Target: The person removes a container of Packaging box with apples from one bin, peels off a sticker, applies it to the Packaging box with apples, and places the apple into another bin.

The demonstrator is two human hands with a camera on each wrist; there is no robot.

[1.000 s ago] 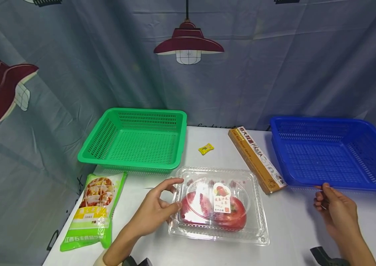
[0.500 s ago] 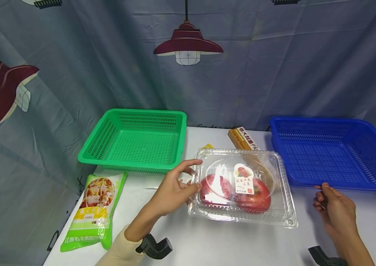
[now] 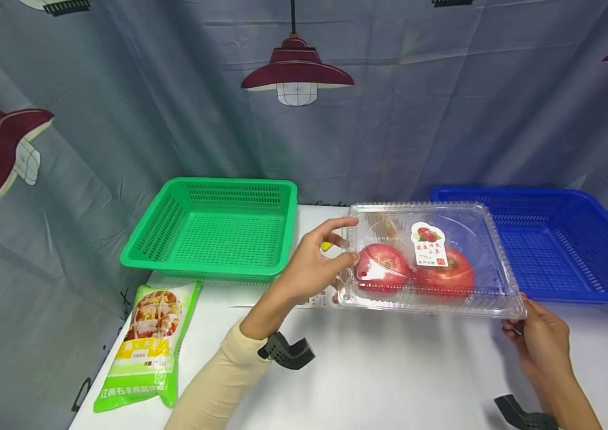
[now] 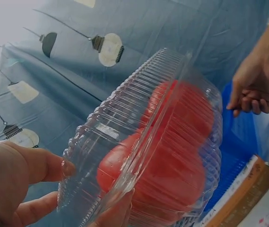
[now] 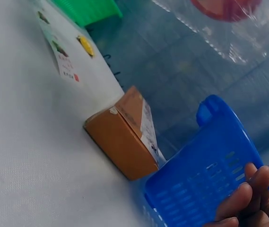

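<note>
A clear plastic clamshell box point(image 3: 427, 257) with two red apples inside hangs in the air above the white table point(image 3: 390, 370), in front of the blue basket point(image 3: 567, 239). My left hand point(image 3: 349, 242) grips its left edge, thumb below and fingers over the lid. In the left wrist view the box point(image 4: 162, 142) fills the frame, with the left hand point(image 4: 77, 189) pinching its rim. My right hand point(image 3: 530, 328) rests low on the table just under the box's front right corner, fingers loosely curled and holding nothing. The right wrist view shows those fingers point(image 5: 252, 198) beside the blue basket point(image 5: 205, 175).
A green basket point(image 3: 218, 227) stands at the back left. A green food packet point(image 3: 148, 340) lies at the table's left front edge. A yellow candy point(image 3: 326, 245) and a paper slip point(image 3: 315, 298) lie near the middle. A brown pasta box point(image 5: 125, 132) lies beside the blue basket.
My left hand has lifted the apple box off the table and carried it up and to the right, toward the blue basket. The right hand has barely moved.
</note>
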